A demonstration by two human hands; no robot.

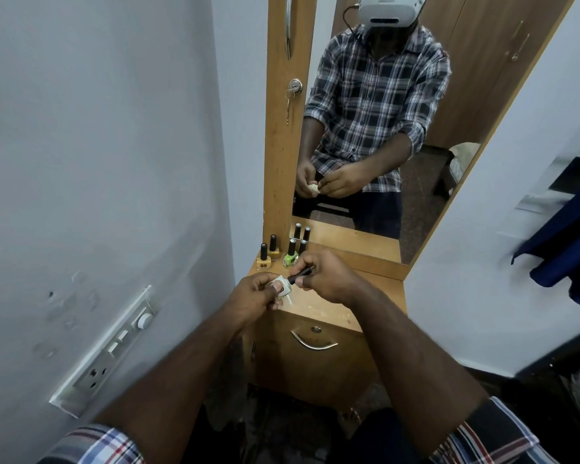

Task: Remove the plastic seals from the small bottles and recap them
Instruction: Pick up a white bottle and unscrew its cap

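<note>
I see the left hand (252, 298) gripping a white nail-polish bottle (282, 287) above the dresser top (332, 313); right hand (327, 274) pinches its black cap (301, 273). Seal indiscernible, bottle body largely finger-covered.

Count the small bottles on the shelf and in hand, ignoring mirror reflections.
4: white bottle held in both hands; two yellow bottles and a green bottle stand on the shelf by the mirror. Another may hide behind the hands.
</note>
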